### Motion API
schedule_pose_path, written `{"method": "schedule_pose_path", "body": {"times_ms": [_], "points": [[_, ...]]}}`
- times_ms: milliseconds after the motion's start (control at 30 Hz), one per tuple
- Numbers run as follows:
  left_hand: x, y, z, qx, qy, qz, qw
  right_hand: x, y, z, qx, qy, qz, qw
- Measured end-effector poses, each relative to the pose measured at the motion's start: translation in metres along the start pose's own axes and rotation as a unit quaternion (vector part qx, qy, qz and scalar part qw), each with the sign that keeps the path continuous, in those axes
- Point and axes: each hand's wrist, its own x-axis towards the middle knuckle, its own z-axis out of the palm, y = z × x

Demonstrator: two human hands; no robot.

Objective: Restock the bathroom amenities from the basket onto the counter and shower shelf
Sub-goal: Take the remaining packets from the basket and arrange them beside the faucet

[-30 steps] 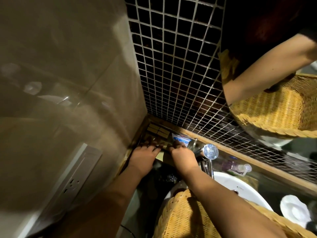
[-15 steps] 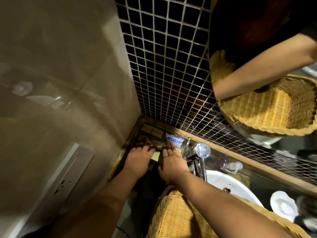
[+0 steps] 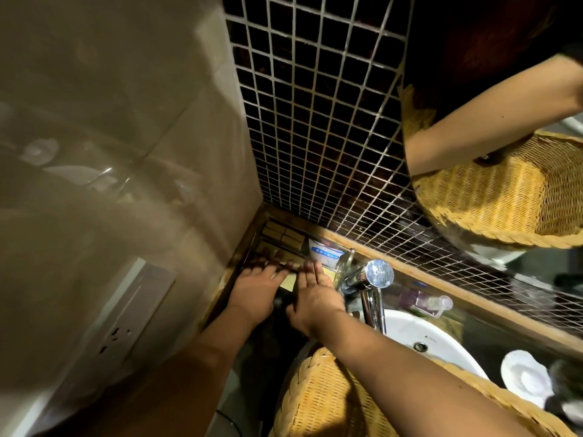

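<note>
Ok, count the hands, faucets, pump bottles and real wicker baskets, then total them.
Hands: 2, left hand and right hand
Chrome faucet: 1
Pump bottle: 1
Wicker basket: 1, its mirror reflection not counted
Total: 5

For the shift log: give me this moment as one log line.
phase: arranging small boxes | left hand: flat on boxes, fingers straight | right hand: flat on boxes, fingers straight | basket: under right forearm

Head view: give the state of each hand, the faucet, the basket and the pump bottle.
left hand: open, fingers flat on small packets in the corner.
right hand: open, fingers straight on a yellow packet.
faucet: no water seen running.
basket: upright under the right forearm.
pump bottle: apparently on its side.
</note>
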Motion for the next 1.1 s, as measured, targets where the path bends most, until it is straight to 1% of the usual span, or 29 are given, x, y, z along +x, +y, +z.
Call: {"method": "schedule_pose_path", "body": {"times_ms": [167,333,533,733,833,967,1100], "points": [[0.001,0.001,-0.001,0.005,-0.006,-0.002,1.0,0.005,-0.005,0.001,-0.044,-0.008,0.019,0.999],[-0.001,0.004,-0.013,0.03,-0.016,0.003,0.999,-0.005,-0.003,-0.011,-0.005,-0.016,0.016,1.0],[-0.018,0.018,-0.037,0.063,-0.014,-0.005,0.998,-0.034,0.001,-0.024,0.093,0.053,-0.016,0.994],[-0.041,0.04,-0.073,0.081,0.017,0.003,0.997,-0.083,0.019,-0.032,0.116,0.066,-0.038,0.99],[-0.059,0.059,-0.094,0.08,0.03,0.006,0.996,-0.115,0.03,-0.033,0.139,0.099,-0.041,0.984],[-0.091,0.086,-0.116,0.098,0.058,0.02,0.993,-0.16,0.045,-0.028,0.113,0.145,-0.057,0.981],[-0.12,0.116,-0.132,0.106,0.08,0.029,0.991,-0.205,0.057,-0.021,0.079,0.177,-0.054,0.98]]}}
